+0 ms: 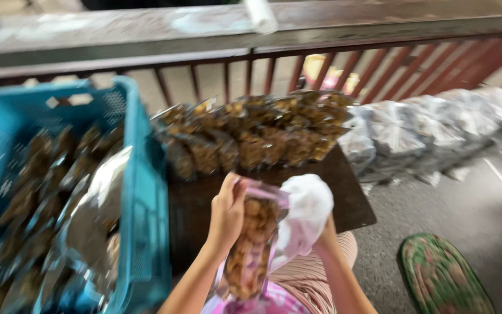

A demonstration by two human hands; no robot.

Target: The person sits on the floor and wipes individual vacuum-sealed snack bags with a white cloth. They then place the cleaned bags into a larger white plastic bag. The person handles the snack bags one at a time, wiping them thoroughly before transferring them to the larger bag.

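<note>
My left hand point(228, 210) grips the top edge of a clear packet of brown snacks point(252, 244), which hangs upright over my lap. My right hand point(326, 229) is mostly hidden behind a white cloth point(306, 204) that it holds against the packet's right side. Just beyond them lies a dark board point(350, 203) with a pile of similar snack packets point(251, 136) stacked along its far side.
A blue plastic crate point(146, 192) at the left holds several more snack packets. Clear bags point(431, 125) lie in a heap at the right by a red railing point(379, 64). A green patterned slipper point(443, 276) rests on the grey floor.
</note>
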